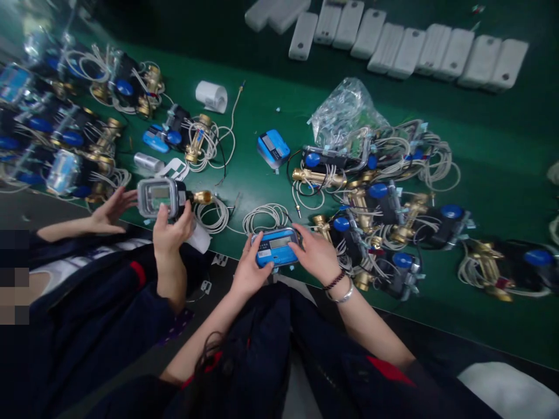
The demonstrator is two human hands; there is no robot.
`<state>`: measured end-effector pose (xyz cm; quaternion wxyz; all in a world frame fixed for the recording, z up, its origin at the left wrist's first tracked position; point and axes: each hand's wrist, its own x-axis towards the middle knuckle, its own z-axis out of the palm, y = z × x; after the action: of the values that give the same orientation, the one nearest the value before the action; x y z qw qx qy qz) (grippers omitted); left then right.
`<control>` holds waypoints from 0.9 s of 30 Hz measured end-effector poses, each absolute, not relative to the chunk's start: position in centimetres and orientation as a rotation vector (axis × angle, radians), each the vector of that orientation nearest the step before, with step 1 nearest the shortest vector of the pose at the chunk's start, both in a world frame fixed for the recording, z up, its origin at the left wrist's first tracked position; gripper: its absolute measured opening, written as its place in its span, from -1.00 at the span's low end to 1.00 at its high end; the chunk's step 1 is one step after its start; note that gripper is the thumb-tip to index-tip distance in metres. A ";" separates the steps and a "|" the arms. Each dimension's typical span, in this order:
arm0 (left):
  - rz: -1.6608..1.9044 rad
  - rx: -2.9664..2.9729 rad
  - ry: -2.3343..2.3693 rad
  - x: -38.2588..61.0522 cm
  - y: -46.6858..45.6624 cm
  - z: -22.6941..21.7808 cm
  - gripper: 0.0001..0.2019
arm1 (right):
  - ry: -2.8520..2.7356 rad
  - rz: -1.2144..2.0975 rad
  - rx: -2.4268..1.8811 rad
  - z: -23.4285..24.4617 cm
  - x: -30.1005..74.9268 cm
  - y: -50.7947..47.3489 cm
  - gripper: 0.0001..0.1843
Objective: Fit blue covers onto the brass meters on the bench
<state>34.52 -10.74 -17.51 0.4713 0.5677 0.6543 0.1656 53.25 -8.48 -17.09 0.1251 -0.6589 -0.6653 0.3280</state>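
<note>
A blue-faced electronic meter (276, 251) with a small grey display lies between my two hands at the table's near edge. My left hand (252, 269) closes on its left end, thumb along the lower edge. Around its right end are the fingers of my right hand (315, 251), the thumb on the face by the display. A coil of pale cable (264, 216) rests just beyond the meter. Farther back sits a loose blue meter cover (273, 148). To the right are brass-bodied meters (321, 174) with blue caps and coiled cables.
At left, a co-worker's hand (172, 230) holds a meter with a clear-framed housing (157, 198). More meters (70, 137) crowd the far left. A label roll (211, 96), a clear plastic bag (347, 107) and a row of white boxes (406, 51) lie on the green table (253, 180).
</note>
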 end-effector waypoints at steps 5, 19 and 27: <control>0.432 1.418 1.555 34.7 -10.0 -17.3 -0.22 | -1.644 1.195 -1.708 -19.6 52.4 -10.0 -0.04; 0.575 1.458 1.723 35.6 -9.7 -18.9 -0.29 | -1.418 1.313 -1.555 -22.8 52.3 -8.8 -0.27; 0.783 1.291 1.836 36.3 -9.2 -19.9 -0.53 | -1.327 1.173 -1.755 -23.1 51.3 -7.2 -0.62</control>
<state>36.28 -9.16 -19.89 0.3733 0.5039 0.7165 0.3055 51.26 -7.23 -23.05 0.3183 -0.6672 -0.5046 0.4460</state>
